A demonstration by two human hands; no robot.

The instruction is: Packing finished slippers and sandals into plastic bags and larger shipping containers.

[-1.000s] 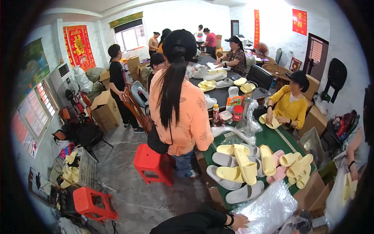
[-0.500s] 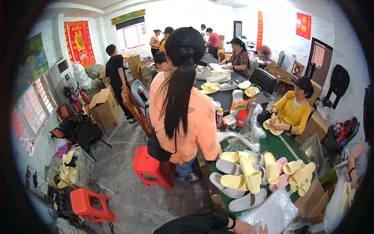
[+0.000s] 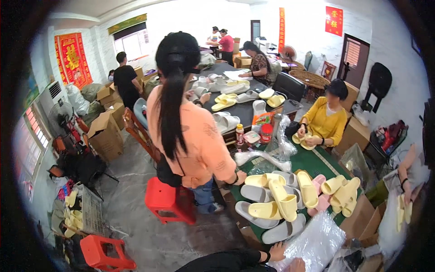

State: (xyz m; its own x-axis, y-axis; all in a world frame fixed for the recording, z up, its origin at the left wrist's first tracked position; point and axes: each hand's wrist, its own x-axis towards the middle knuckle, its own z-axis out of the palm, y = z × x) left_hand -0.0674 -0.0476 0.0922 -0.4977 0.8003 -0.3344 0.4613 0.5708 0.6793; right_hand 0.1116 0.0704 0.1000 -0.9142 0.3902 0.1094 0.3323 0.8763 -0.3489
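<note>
R hand (image 3: 297, 265): nr edge of clear plastic (image 3: 313, 241), apart from L; grip can't tell
L hand (image 3: 277, 251): plastic's L edge; grip can't tell
Plastic: nr end, green tbl (image 3: 312, 162)
Slipper pile (image 3: 308, 190): yel/gry/pink, just beyond
Co-worker (image 3: 325, 122): yel top, far side

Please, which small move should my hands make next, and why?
Perhaps your right hand could lift an edge of the clear plastic while your left hand steadies it: both hands are at its edges, and it lies beside a grey slipper.
</note>
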